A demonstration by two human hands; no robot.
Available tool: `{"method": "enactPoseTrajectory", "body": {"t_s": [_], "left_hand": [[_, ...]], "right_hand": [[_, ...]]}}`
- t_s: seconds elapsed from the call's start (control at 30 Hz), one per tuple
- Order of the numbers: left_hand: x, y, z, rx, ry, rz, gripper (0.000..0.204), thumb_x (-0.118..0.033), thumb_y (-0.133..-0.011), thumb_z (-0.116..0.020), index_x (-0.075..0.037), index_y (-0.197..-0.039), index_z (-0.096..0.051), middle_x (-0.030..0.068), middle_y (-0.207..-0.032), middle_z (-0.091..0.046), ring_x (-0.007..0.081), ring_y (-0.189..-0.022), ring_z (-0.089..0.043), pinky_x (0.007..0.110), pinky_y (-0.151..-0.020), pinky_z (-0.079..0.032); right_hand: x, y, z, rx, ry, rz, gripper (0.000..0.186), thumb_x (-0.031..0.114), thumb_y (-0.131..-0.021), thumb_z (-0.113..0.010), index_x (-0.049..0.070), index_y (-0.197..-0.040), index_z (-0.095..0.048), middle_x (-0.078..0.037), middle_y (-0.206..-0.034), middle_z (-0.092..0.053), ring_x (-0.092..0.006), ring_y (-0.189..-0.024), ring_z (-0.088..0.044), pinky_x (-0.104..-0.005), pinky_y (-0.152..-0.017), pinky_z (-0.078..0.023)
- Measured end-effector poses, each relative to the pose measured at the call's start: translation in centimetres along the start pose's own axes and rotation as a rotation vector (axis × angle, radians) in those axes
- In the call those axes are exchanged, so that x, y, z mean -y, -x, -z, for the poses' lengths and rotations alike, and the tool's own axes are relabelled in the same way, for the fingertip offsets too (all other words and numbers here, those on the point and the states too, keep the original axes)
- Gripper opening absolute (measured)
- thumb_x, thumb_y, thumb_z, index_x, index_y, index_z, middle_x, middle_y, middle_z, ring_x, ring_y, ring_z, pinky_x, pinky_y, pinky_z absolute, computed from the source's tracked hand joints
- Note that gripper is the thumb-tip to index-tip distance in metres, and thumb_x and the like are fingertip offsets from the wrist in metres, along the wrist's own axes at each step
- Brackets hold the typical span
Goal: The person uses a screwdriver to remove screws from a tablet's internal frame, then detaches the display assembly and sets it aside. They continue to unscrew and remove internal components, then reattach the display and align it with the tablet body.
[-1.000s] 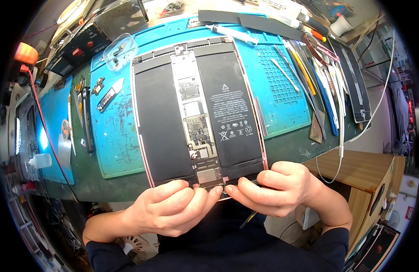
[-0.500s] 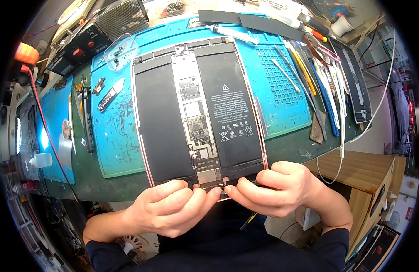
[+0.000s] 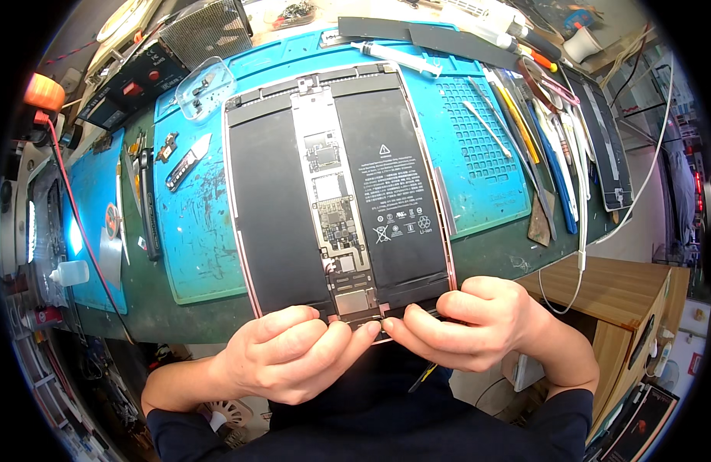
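Note:
An opened tablet [image 3: 271, 208], with two black battery cells either side of a narrow circuit board [image 3: 336, 219], lies on a blue silicone mat [image 3: 186, 262]. My left hand [image 3: 297, 350] is curled at the tablet's bottom edge, thumb near the centre where small connectors sit. My right hand [image 3: 475, 323] is curled on that edge too, fingertips almost meeting my left thumb. What the fingertips grip is too small and hidden to tell. A thin black-and-yellow tool [image 3: 423, 376] shows below my right hand; I cannot tell whether it is held.
Tweezers, swabs and long tools [image 3: 536, 154] lie right, beside another dark tablet [image 3: 605, 142]. A syringe [image 3: 394, 55], small clear tray [image 3: 205, 85] and black power unit [image 3: 124, 92] sit behind. A red cable [image 3: 78, 223] and bottle [image 3: 69, 273] are left; a wooden cabinet [image 3: 602, 289] stands right.
Both hands keep their curled positions at the tablet's lower edge, with only a very slight shift of the right hand and the tablet toward the right.

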State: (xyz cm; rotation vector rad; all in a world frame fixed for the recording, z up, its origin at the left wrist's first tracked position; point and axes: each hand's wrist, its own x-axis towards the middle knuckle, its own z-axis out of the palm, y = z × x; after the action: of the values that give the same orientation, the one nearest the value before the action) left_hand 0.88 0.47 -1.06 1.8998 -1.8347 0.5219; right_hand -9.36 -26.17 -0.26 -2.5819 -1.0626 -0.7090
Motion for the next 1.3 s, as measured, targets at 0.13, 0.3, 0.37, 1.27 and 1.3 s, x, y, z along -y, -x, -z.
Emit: {"method": "enactPoseTrajectory", "body": {"t_s": [0.13, 0.3, 0.37, 1.27, 1.3], "left_hand": [[-0.02, -0.06, 0.09, 0.021, -0.004, 0.003, 0.038, -0.013, -0.075, -0.072, -0.011, -0.112, -0.083, -0.0034, -0.104, -0.064, 0.0111, -0.092, -0.055, 0.028, -0.089, -0.051], [-0.02, 0.06, -0.04, 0.015, -0.011, -0.005, 0.038, -0.012, -0.076, -0.073, -0.011, -0.113, -0.082, -0.0034, -0.105, -0.063, 0.0109, -0.092, -0.055, 0.028, -0.089, -0.051], [-0.03, 0.12, -0.12, 0.008, -0.015, -0.007, 0.037, -0.013, -0.077, -0.073, -0.011, -0.113, -0.082, -0.0034, -0.105, -0.063, 0.0108, -0.092, -0.055, 0.028, -0.09, -0.051], [0.0, 0.17, -0.08, 0.009, -0.012, -0.007, 0.036, -0.013, -0.079, -0.073, -0.011, -0.113, -0.082, -0.0033, -0.105, -0.063, 0.0104, -0.093, -0.055, 0.028, -0.091, -0.051], [0.0, 0.16, -0.05, 0.013, -0.01, -0.007, 0.036, -0.013, -0.078, -0.073, -0.011, -0.113, -0.082, -0.0033, -0.105, -0.063, 0.0105, -0.093, -0.055, 0.028, -0.09, -0.051]], "right_hand": [[-0.05, -0.06, 0.03, 0.0, -0.008, -0.005, 0.028, 0.012, -0.079, -0.077, 0.008, -0.107, -0.08, 0.004, -0.101, -0.064, -0.0048, -0.065, -0.049, -0.0202, -0.051, -0.035], [-0.03, -0.08, 0.12, 0.009, 0.012, 0.009, 0.025, 0.012, -0.081, -0.077, 0.008, -0.106, -0.079, 0.004, -0.1, -0.064, -0.0045, -0.065, -0.049, -0.02, -0.05, -0.035], [-0.01, -0.07, 0.17, 0.013, 0.018, 0.013, 0.024, 0.012, -0.081, -0.077, 0.008, -0.105, -0.079, 0.004, -0.101, -0.064, -0.0044, -0.065, -0.049, -0.0198, -0.05, -0.035], [0.02, -0.26, 0.31, 0.021, 0.003, -0.001, 0.023, 0.011, -0.081, -0.078, 0.008, -0.103, -0.079, 0.004, -0.102, -0.065, -0.0041, -0.066, -0.051, -0.0189, -0.051, -0.038], [0.03, -0.24, 0.27, 0.019, 0.005, 0.0, 0.023, 0.011, -0.081, -0.078, 0.008, -0.104, -0.079, 0.004, -0.102, -0.065, -0.004, -0.066, -0.051, -0.0189, -0.051, -0.038]]}}
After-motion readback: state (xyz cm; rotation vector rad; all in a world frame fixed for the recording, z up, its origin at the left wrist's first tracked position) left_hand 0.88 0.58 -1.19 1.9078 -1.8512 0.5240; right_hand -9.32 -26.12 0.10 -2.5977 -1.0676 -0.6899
